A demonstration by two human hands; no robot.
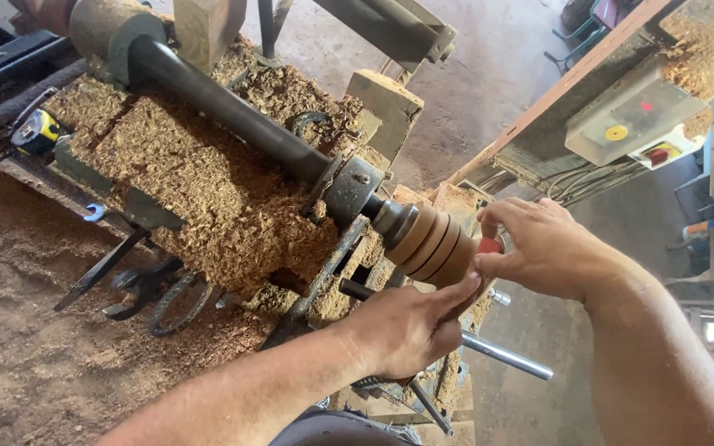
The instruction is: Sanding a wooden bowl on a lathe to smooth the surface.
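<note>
A turned, ridged wooden piece (433, 242) sits on the end of a lathe spindle (233, 111). My left hand (411, 328) reaches up from below, its fingers touching the underside of the wooden piece. My right hand (539, 246) is curled at the piece's outer end, fingertips pinched on a small red object (489, 245) pressed against the wood. Most of the red object is hidden by my fingers.
Thick wood shavings (208, 190) cover the lathe bed. A yellow tape measure (36, 132) lies at the left, wrenches (146, 289) hang below. A metal handle bar (506, 355) juts out under my hands. A switch box (634, 120) with red and yellow buttons is mounted at the right.
</note>
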